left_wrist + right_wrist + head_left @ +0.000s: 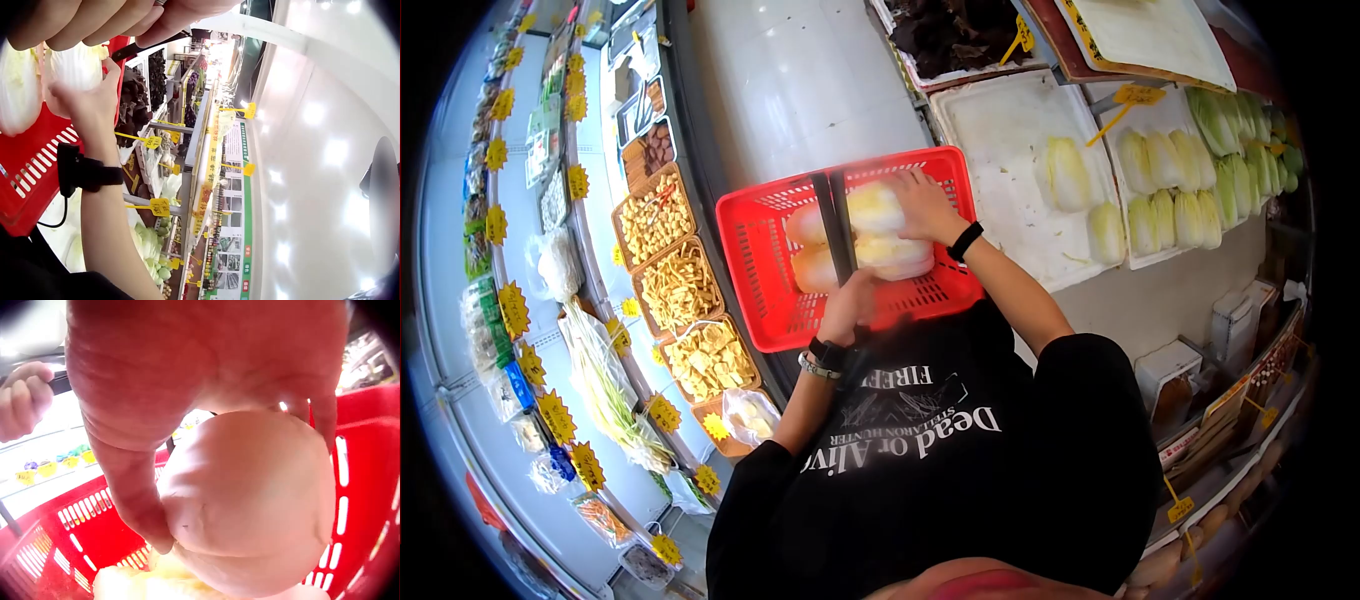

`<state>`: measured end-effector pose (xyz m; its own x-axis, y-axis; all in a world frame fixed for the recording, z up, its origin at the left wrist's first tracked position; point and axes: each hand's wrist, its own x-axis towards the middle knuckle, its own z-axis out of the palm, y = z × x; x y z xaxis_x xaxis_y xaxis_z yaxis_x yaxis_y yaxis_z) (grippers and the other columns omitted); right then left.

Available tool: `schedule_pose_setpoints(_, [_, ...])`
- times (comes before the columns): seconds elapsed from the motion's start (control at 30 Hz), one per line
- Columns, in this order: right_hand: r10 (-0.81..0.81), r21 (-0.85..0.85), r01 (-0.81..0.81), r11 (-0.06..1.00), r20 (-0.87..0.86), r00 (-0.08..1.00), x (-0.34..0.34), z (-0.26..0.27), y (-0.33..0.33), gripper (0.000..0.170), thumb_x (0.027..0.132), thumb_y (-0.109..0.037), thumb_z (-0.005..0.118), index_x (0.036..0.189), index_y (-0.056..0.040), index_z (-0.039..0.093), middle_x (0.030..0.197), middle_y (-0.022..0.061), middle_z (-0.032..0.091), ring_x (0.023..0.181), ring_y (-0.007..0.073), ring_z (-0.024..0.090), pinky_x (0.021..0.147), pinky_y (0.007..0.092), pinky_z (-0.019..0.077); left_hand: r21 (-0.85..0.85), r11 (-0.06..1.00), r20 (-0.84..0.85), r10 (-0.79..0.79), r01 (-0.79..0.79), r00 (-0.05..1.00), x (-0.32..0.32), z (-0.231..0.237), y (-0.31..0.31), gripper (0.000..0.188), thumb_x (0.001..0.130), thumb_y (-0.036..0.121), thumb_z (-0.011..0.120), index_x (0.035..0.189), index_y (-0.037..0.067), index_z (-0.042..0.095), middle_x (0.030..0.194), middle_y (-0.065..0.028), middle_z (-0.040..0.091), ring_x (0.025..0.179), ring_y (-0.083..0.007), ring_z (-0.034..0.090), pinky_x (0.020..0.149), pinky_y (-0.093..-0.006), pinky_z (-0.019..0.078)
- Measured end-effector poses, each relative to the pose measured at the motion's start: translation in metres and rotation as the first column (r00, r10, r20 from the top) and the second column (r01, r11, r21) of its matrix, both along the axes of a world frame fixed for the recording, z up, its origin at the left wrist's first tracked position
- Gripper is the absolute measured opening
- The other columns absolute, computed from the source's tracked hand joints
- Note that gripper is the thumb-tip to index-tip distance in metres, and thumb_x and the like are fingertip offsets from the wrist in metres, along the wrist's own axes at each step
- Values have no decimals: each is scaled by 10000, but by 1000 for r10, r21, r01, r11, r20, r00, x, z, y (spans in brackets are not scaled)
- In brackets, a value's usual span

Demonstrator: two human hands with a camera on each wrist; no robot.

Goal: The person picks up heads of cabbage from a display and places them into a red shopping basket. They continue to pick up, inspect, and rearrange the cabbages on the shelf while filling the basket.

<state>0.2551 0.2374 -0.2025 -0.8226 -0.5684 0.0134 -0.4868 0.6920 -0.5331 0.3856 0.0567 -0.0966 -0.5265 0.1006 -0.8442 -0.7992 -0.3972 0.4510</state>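
Pale napa cabbages (895,257) lie side by side in a red plastic basket (745,285), with its black handle (836,225) crossing over them. My left hand (850,305) grips that handle, its fingers curled at the top of the left wrist view. At the basket's far right, my right hand (925,205) holds one napa cabbage (250,494) by its white base end. In the right wrist view the thumb lies along one side of the base and fingers along the other. More cabbage (147,584) shows beneath it.
To the right, white trays (1010,130) hold more napa cabbages (1165,160) with yellow price tags (1138,95). On the left stand brown trays of yellowish food (680,295) and a shelf of bagged vegetables (605,375). Dark leafy produce (945,35) sits at the back.
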Motion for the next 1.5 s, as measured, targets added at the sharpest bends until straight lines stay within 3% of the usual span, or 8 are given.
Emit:
schedule_pose_setpoints(0.17, [4,-34,3,999,205,979,-10,-19,-1,944,540,-215,871,1380,-81,462,1332,215,513,1265,411,464,1063,497,420,17,1000,20,5,-6,1000,1,-1,-1,369,1011,279,505,688,176,360,504,82,230,379,-59,220,370,-246,200])
schedule_pose_setpoints(0.27, [14,-98,-6,995,86,996,-10,-36,-3,813,571,-228,851,1295,-53,524,1185,188,596,1167,380,527,1037,458,426,29,999,39,18,-19,999,2,-1,-1,365,1008,279,509,692,176,361,505,83,229,379,-56,219,369,-243,200])
schedule_pose_setpoints(0.57, [-18,-59,25,998,120,993,5,-40,-20,909,601,-167,836,1417,-92,442,1392,242,417,1308,451,378,1111,493,370,23,999,-64,-21,22,998,3,5,-2,376,1005,277,513,678,179,354,504,87,226,379,-55,224,370,-239,202])
schedule_pose_setpoints(0.87, [-274,-386,364,848,267,924,16,-69,-21,799,660,-259,866,1338,-63,492,1362,234,419,1315,427,371,1110,479,359,16,1000,14,24,-24,1000,3,3,-5,380,1007,273,515,675,176,358,501,82,236,378,-59,228,372,-239,203])
schedule_pose_setpoints(1.07, [-358,-321,418,850,232,905,20,-72,-28,713,654,-253,880,1268,-91,555,1293,224,467,1234,397,449,1052,463,412,54,997,12,54,-55,998,4,1,-6,380,1006,281,520,676,177,363,506,86,244,380,-61,229,375,-240,201])
schedule_pose_setpoints(1.17, [-253,-309,404,861,428,867,6,-69,-26,716,627,-252,895,1246,-95,572,1230,204,518,1177,370,503,1024,436,439,41,998,20,43,-44,999,3,1,-7,387,1005,285,523,668,183,362,509,90,252,381,-60,229,377,-240,200])
schedule_pose_setpoints(1.37, [-286,-370,393,842,311,906,14,-35,-29,692,625,-236,892,1225,-87,581,1192,170,549,1142,345,536,1018,417,447,104,989,33,97,-100,995,10,-7,-11,405,1003,279,523,643,195,356,513,99,273,384,-56,231,380,-242,196])
schedule_pose_setpoints(1.5, [-81,-549,238,801,294,952,13,-32,-55,699,621,-263,899,1199,-58,565,1177,174,548,1144,344,532,993,411,454,151,987,-3,52,-51,999,9,-14,-12,390,1000,274,527,648,199,376,522,102,293,388,-52,239,380,-244,194])
